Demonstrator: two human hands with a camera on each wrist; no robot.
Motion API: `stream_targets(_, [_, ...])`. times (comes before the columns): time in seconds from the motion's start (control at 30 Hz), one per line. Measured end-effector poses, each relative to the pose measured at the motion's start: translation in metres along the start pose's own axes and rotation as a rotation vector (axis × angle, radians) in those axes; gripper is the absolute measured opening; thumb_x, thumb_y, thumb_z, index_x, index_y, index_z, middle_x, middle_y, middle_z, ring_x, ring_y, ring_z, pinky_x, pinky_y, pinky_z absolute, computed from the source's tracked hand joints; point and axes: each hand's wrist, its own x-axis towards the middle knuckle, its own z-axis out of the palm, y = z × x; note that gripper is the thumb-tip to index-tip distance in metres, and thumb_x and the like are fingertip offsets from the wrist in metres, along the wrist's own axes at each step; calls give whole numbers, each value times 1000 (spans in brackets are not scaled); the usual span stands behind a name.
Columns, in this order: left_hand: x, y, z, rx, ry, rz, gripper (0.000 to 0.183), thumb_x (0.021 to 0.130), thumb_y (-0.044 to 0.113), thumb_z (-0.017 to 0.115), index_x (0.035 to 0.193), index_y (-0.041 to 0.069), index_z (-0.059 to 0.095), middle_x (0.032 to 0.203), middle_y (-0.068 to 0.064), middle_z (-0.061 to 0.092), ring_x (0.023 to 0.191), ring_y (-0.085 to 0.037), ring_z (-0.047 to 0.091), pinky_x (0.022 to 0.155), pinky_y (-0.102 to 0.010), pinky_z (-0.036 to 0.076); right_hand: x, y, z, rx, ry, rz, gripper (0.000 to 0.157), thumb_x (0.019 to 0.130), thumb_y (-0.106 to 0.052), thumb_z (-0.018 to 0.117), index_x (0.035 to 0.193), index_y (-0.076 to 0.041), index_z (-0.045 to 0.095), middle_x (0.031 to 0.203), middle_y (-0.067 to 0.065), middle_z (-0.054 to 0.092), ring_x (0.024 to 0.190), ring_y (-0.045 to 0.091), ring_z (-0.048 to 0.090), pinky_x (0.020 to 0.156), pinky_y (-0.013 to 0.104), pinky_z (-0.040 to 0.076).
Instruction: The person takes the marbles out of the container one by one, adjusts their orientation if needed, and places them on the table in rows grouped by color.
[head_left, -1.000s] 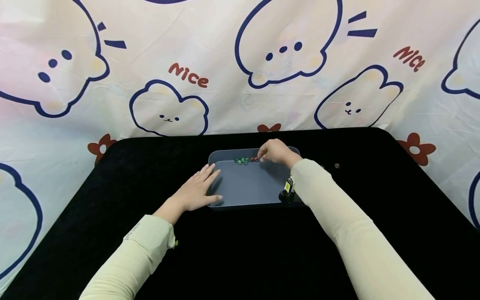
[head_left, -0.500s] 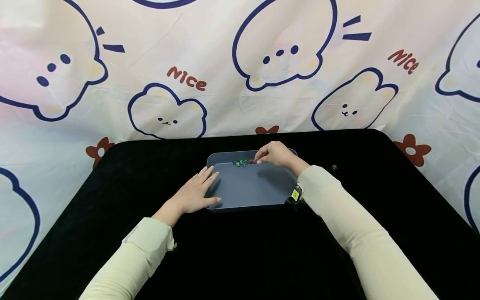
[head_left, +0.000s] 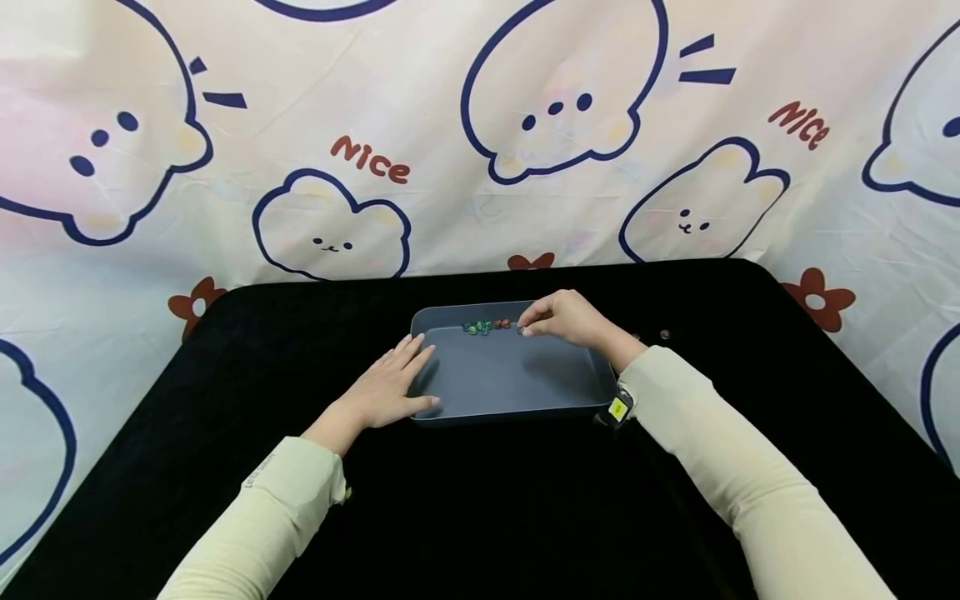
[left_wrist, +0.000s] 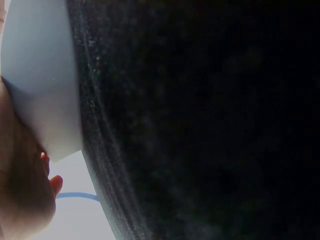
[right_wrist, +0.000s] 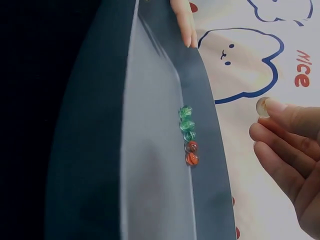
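Observation:
My right hand pinches a clear marble with a yellowish streak between thumb and index fingertip, over the back of a shallow grey-blue tray. Along the tray's back wall lie several green swirled marbles. Two orange-red marbles continue that row towards the right. My left hand rests at the tray's left rim, fingers straight and spread, thumb over the front left corner. In the left wrist view, part of the left hand shows beside the outer tray wall.
The tray stands on a black cloth-covered table. Right of it lies a small dark marble, and another marble peeks out by the right wrist. Behind the table hangs a cartoon-printed curtain.
My right hand has drawn back to the right from the red marbles, and the clear marble now shows at its fingertips. The left hand has stayed at the tray's left rim.

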Motion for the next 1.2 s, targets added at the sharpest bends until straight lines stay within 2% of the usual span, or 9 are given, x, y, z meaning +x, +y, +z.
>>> stream_targets(0.33, [1,0,-1,7,-1,2,78,82,54,44,139,10,15,144,-10,4,129,-24,-3,101,-43,8,-20,0,-8,68,37,-1,16,79,-20,63,90,-10,69,89,0,65,80,13,58,69,30,46])
stream_targets(0.5, [2,0,0,1,-4,5,78,82,55,43,139,10,15,144,-10,3,129,-24,-3,101,-43,8,-34,3,-14,87,56,-28,18,78,-21,63,90,-9,69,90,1,65,82,14,58,71,31,46])
stream_targets(0.67, [2,0,1,-5,-15,-2,78,82,56,42,139,11,15,144,-9,2,129,-23,-4,101,-43,8,-46,10,-19,110,75,-40,17,78,-21,63,90,-9,69,90,2,65,81,15,58,70,31,46])
stream_targets(0.8, [1,0,1,-9,-17,-9,79,81,56,43,139,11,15,144,-9,2,129,-23,-4,101,-43,7,-54,16,-22,123,88,-20,17,78,-20,64,89,-9,69,90,2,64,81,14,58,70,31,46])
stream_targets(1.0, [1,-1,1,-10,-14,-3,78,82,55,44,139,11,15,144,-10,3,129,-24,-4,101,-44,8,-69,29,-27,200,98,9,21,78,-19,64,91,-3,67,90,7,64,83,19,59,73,34,46])
stream_targets(1.2, [2,0,0,-12,-9,-1,78,82,55,44,139,10,16,144,-10,3,129,-25,-3,101,-44,8,-84,42,-32,197,152,7,23,77,-19,65,91,0,66,89,9,64,80,15,59,69,27,47])
